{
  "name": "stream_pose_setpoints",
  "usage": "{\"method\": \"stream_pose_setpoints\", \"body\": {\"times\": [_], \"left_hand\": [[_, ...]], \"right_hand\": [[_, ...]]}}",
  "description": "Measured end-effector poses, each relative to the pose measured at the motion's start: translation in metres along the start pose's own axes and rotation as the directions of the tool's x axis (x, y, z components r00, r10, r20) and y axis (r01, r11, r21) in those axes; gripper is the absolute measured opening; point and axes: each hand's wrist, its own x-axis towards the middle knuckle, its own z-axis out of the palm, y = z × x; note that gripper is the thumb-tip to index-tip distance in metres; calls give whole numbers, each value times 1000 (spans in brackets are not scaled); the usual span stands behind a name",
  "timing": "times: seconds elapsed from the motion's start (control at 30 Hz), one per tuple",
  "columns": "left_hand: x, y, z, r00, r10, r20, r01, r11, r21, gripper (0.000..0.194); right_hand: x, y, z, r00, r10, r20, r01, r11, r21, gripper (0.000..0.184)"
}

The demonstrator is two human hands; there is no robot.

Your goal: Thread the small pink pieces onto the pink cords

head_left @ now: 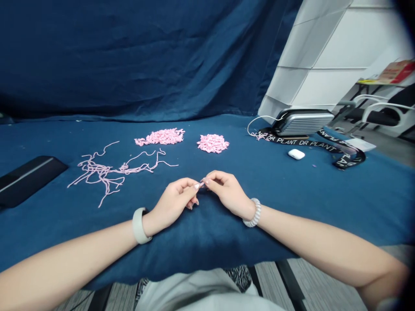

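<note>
My left hand [178,198] and my right hand [227,192] meet above the blue cloth near the table's front edge. Their thumbs and fingers are pinched together on a short bit of pink yarn [202,184], most of it hidden by the fingertips. To the left lie loose strands of pinkish yarn [103,169] in a tangle. Beyond the hands sit two piles of small pink pieces: a wide, spread pile [165,136] and a rounder pile [212,143].
A black flat object [30,179] lies at the left edge. On the right are a silver ridged case [304,122] with a white cable, a black lettered strap [292,141] and a white earbud case [296,154]. A blue curtain [145,56] hangs behind.
</note>
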Motion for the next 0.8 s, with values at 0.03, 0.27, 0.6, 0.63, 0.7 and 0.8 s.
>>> {"method": "stream_pose_setpoints", "body": {"times": [0.03,0.27,0.6,0.63,0.7,0.8], "left_hand": [[0,1,1,1000,-10,1,10,1000,18,31],[-4,8,4,999,-22,-24,24,996,81,33],[-3,1,4,999,18,-36,-18,1000,-8,27],[-3,1,4,999,23,-36,-23,1000,-6,27],[-2,1,4,999,29,-39,-29,1000,1,28],[-2,1,4,999,30,-40,-29,1000,10,28]], "right_hand": [[0,0,0,1000,-15,-5,15,1000,-14,48],[-2,0,1,995,-93,-22,91,993,-72,45],[3,5,0,999,20,42,-26,989,146,68],[2,5,0,998,15,58,-24,988,153,68],[0,3,0,996,-9,93,-4,990,138,65],[-4,1,2,992,-64,112,57,996,67,59]]}}
